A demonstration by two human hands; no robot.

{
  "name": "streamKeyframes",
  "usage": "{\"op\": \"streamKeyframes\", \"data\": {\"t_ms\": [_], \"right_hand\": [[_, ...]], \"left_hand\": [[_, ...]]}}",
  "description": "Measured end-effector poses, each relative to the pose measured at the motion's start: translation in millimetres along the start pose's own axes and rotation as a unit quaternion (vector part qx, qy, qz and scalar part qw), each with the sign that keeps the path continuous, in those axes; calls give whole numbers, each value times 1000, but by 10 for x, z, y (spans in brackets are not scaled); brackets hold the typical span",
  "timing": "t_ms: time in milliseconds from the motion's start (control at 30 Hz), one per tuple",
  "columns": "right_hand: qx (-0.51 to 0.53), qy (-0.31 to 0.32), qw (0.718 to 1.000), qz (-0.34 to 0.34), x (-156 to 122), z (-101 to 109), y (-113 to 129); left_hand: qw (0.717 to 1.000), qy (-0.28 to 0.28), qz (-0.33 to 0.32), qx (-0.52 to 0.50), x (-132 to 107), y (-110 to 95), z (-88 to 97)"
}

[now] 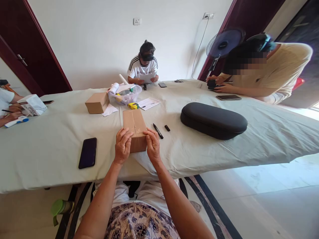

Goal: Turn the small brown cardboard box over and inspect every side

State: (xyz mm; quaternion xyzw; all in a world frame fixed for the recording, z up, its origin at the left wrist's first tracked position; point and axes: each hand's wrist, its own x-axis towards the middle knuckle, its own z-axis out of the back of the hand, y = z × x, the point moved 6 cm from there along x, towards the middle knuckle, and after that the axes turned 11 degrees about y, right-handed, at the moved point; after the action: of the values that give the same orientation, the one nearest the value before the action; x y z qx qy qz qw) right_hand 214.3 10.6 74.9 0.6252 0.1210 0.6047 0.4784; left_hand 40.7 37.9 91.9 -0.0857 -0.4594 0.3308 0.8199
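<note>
A taped brown cardboard box (134,124) lies on the cloth-covered table (50,146) right in front of me. My left hand (122,146) grips its near left corner with curled fingers. My right hand (152,145) presses against the near right corner, fingers closed on the box edge. A black marker (158,130) and its cap (167,127) lie just right of the box. A dark phone (87,153) lies face down to the left of my left hand.
A black oval case (213,120) sits at the right. Farther back are a second cardboard box (97,102), a clear bowl of items (126,94), a yellow tape measure (133,106) and papers (149,103). Other people sit at the far end, right and left.
</note>
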Motion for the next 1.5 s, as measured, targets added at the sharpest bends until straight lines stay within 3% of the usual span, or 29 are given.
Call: {"op": "streamKeyframes", "data": {"t_ms": [467,1100,1333,1500], "right_hand": [[35,-19,999,12,-13,-39,4],[65,7,998,13,-27,-20,-67],[123,76,982,-121,-282,-152,-491],[81,92,986,-112,-304,-175,-485]], "left_hand": [[999,-40,-20,7,-20,17,-38],[999,-34,-37,18,4,-61,-14],[999,-16,-19,40,21,-46,25],[998,-21,-27,45,22,-40,56]]}}
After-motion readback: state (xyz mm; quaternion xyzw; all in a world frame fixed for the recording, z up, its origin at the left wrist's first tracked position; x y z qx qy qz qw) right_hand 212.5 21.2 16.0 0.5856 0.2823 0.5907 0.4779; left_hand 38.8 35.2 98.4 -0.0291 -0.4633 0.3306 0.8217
